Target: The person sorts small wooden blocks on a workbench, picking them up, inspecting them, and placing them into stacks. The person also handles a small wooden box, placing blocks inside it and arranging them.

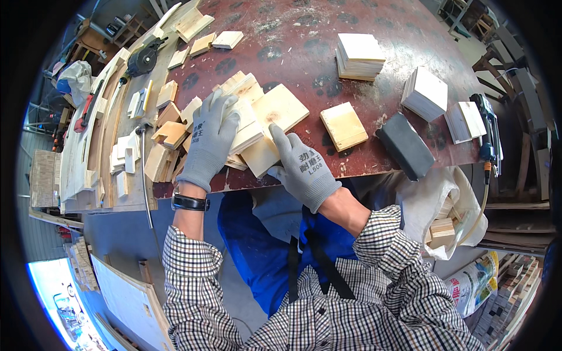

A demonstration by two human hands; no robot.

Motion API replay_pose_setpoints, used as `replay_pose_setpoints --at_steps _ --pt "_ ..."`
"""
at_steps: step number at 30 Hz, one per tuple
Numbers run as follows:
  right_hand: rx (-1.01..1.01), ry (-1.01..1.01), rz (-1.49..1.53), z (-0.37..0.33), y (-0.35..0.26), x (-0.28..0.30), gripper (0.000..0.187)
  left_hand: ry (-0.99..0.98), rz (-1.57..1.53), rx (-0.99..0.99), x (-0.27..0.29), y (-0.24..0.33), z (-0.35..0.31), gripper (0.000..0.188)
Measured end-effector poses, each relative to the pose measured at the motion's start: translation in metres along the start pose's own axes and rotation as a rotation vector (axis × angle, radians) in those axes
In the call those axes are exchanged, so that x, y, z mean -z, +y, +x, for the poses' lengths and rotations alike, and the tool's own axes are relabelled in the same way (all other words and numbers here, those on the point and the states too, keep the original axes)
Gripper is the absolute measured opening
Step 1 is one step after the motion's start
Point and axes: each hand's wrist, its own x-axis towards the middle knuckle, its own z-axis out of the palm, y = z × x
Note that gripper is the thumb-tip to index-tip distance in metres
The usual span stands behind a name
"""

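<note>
My left hand (pixel 209 137), in a grey work glove, is closed round the left side of a small stack of plywood squares (pixel 247 130) near the table's front edge. My gloved right hand (pixel 305 169) grips the right edge of a pale plywood square (pixel 260 154), its index finger on top and the thumb low by the near edge. Behind it lies a wider wooden square (pixel 281 107), partly under the stack. More loose wood pieces (pixel 171 134) lie in a heap to the left, some hidden by my left hand.
On the dark red table (pixel 275 35) stand a single wooden square (pixel 343 126), a black block (pixel 405 146) and stacked squares (pixel 359 55), (pixel 424 93). An air tool (pixel 487 126) with a hose lies at the right edge. A white sack (pixel 410 193) holding wood pieces hangs below.
</note>
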Motion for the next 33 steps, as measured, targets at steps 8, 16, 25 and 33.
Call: replay_pose_setpoints --at_steps 8,16,25,33 --pt "0.169 0.122 -0.37 0.037 -0.001 0.001 0.099 0.068 -0.128 -0.017 0.011 0.002 0.008 0.05" --pt "0.226 0.063 -0.237 0.046 0.016 -0.013 0.101 -0.132 -0.189 0.117 0.015 -0.017 0.025 0.05" --pt "0.237 0.08 -0.261 0.043 0.028 -0.008 0.085 -0.205 -0.002 0.067 0.022 0.005 0.006 0.057" --pt "0.081 0.047 -0.431 0.055 0.01 -0.017 0.061 0.004 -0.122 0.044 0.011 0.001 0.005 0.05"
